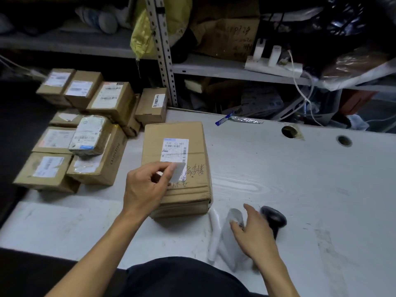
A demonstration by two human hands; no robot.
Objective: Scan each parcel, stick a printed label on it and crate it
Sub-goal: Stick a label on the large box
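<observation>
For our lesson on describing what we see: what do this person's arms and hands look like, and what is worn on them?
Both arms are bare up to the bottom edge of the picture; no sleeve shows. The left hand and right hand wear no gloves, and no ring, watch or bracelet is visible. Below, between the arms, a dark garment covers the person's body.

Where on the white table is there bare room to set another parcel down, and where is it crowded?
Bare room: the white table right of the parcel, between the two round holes and the scanner; also the near-left corner below the stacked boxes. Crowded: the table's left end, and the near edge where the right hand sits among label backing strips.
</observation>
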